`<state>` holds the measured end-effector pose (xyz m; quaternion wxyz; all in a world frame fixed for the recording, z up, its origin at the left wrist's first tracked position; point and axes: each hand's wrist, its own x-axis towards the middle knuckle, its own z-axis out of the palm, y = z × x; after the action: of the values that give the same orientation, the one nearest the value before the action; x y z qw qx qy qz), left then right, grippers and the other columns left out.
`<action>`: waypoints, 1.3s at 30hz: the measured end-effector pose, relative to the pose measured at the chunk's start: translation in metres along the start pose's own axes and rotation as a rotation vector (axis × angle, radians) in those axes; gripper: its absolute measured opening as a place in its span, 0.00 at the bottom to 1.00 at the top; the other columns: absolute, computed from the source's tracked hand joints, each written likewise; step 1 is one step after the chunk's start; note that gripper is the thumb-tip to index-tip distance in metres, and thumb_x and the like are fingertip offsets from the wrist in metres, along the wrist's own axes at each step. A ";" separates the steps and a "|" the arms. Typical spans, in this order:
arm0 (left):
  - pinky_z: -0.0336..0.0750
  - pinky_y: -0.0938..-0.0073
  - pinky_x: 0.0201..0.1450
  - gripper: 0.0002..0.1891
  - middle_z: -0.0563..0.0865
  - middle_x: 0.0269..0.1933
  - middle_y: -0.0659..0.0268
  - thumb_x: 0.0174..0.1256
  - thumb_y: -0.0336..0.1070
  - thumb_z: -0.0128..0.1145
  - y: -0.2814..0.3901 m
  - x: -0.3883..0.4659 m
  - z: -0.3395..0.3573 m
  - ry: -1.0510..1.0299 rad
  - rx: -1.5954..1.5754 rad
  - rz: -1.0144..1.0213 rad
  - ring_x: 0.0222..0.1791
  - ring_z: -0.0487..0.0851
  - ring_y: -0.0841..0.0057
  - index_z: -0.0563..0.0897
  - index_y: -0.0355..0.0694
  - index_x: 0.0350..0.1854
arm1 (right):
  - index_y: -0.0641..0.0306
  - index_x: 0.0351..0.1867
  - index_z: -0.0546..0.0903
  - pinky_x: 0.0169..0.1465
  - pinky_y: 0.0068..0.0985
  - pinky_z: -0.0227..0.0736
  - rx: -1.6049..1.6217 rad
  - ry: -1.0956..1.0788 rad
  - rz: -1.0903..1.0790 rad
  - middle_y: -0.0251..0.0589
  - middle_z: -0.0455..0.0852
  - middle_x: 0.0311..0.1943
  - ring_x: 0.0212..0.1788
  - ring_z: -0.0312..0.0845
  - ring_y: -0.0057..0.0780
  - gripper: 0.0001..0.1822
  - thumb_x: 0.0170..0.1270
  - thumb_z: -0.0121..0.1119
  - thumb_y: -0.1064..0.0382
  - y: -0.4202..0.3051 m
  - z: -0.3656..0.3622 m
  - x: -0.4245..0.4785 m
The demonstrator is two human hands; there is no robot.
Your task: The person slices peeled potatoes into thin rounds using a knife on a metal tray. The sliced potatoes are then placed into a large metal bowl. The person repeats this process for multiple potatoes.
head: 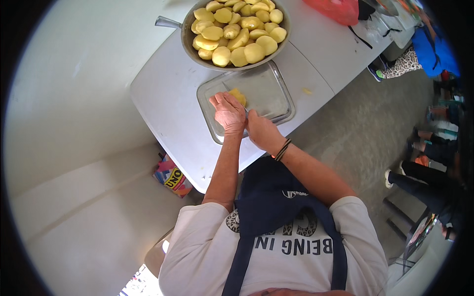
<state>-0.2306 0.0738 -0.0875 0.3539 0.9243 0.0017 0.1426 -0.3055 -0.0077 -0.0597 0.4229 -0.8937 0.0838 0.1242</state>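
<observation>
My right hand [261,129] is closed around the handle of a knife, which is mostly hidden by the fingers. The thin metal blade [226,86] shows beyond my left hand and slants across a yellow potato piece [237,97]. My left hand [227,112] lies against the near side of this piece, fingers bent over it; whether they grip it or press on the blade is hidden. Both are over a rectangular metal tray [287,94]. Just beyond the tray stands a large round metal pan [185,44] with a handle, heaped with peeled potatoes [254,53], several cut.
The pale folding table [170,92] has a seam right of the tray and a small yellow scrap [306,90]. A red plastic bag [335,11] lies farther right. A wall [74,92] runs along the left. Other people [437,48] are at the far right.
</observation>
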 end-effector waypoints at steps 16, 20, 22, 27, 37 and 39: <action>0.74 0.50 0.34 0.10 0.73 0.43 0.49 0.70 0.39 0.43 -0.014 0.003 0.004 -0.032 0.007 -0.067 0.34 0.78 0.46 0.69 0.36 0.38 | 0.71 0.38 0.70 0.38 0.47 0.76 -0.110 -0.046 -0.028 0.62 0.83 0.29 0.33 0.82 0.57 0.09 0.63 0.46 0.65 0.003 0.008 0.007; 0.72 0.49 0.39 0.11 0.73 0.43 0.47 0.70 0.40 0.42 -0.009 0.004 -0.002 -0.083 0.017 -0.161 0.38 0.76 0.44 0.70 0.35 0.40 | 0.73 0.36 0.69 0.27 0.42 0.76 0.029 -0.205 0.028 0.59 0.83 0.26 0.23 0.81 0.51 0.10 0.64 0.45 0.64 -0.002 -0.008 0.012; 0.72 0.48 0.40 0.12 0.73 0.44 0.47 0.70 0.41 0.42 -0.006 0.007 -0.003 -0.098 0.030 -0.158 0.39 0.76 0.44 0.70 0.35 0.40 | 0.74 0.34 0.68 0.21 0.38 0.75 0.173 -0.313 0.091 0.57 0.81 0.23 0.18 0.80 0.46 0.11 0.64 0.44 0.64 -0.005 -0.023 0.015; 0.76 0.47 0.36 0.16 0.73 0.46 0.49 0.70 0.48 0.45 -0.012 0.005 -0.005 -0.101 0.034 -0.060 0.35 0.80 0.45 0.70 0.37 0.42 | 0.74 0.28 0.69 0.17 0.33 0.73 0.464 -0.447 0.150 0.51 0.77 0.18 0.12 0.76 0.40 0.13 0.64 0.42 0.64 0.008 -0.029 0.021; 0.77 0.49 0.39 0.24 0.74 0.48 0.49 0.64 0.54 0.54 -0.007 0.003 -0.025 -0.188 0.112 -0.019 0.38 0.81 0.46 0.70 0.37 0.49 | 0.69 0.31 0.67 0.20 0.35 0.70 0.187 -0.047 -0.064 0.50 0.77 0.20 0.14 0.75 0.41 0.13 0.69 0.45 0.59 0.021 -0.047 -0.001; 0.76 0.49 0.39 0.24 0.74 0.49 0.48 0.64 0.54 0.55 -0.010 0.006 -0.023 -0.177 0.070 -0.008 0.38 0.81 0.45 0.70 0.37 0.50 | 0.65 0.32 0.70 0.29 0.44 0.71 0.109 0.176 -0.147 0.53 0.79 0.25 0.23 0.76 0.51 0.11 0.67 0.47 0.58 0.028 -0.048 0.001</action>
<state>-0.2300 0.0973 -0.0760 0.3206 0.9452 -0.0207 0.0589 -0.3046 -0.0629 -0.0513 0.4697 -0.8807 0.0614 0.0095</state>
